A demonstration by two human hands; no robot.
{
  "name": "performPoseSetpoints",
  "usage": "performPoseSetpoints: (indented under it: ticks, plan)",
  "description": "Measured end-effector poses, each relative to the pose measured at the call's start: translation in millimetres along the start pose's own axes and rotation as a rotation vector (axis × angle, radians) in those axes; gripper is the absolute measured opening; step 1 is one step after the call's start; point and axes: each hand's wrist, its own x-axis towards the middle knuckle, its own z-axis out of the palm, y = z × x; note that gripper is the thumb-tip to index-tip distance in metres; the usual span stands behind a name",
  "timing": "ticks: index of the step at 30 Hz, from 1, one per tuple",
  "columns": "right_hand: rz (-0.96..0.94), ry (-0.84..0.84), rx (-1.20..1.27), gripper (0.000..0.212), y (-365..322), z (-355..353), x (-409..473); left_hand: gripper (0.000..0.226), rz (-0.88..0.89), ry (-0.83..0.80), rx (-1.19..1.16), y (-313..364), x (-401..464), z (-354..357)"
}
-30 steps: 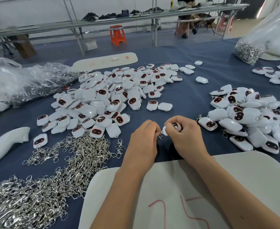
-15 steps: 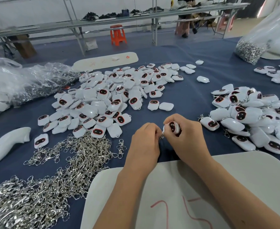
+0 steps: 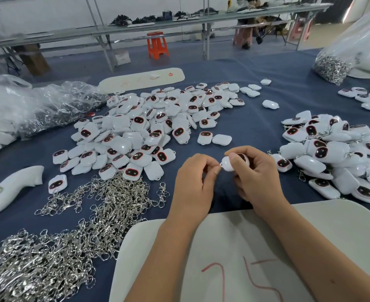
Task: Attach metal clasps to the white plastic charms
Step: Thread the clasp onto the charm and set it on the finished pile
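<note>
The right hand [image 3: 253, 171] gripped a white charm [image 3: 231, 164], its loop end pointing to nine o'clock at the left hand's [image 3: 193, 182] pinched fingertips [image 3: 216, 170]; any clasp there was hidden.

Probably factory: heaped charms [image 3: 136, 131], workbenches [image 3: 157, 27]

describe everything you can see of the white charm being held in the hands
The small rounded white glossy plastic charm has a dark oval face panel rimmed in red, mostly hidden by fingers. The right hand grips it above the blue cloth-covered table, tilted with its narrow end toward the left hand, whose pinched fingertips meet that end. Whether a clasp is attached there cannot be seen.
</note>
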Motion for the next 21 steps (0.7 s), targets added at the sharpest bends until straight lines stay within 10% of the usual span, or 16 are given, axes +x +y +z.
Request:
performPoseSetpoints:
  ticks: [21]
  plan:
    - [-0.051, -0.134, 0.006, 0.010, 1.7, -5.0, -0.1, 0.016, 0.056, 0.096, 0.106, 0.7, 0.9, -5.5]
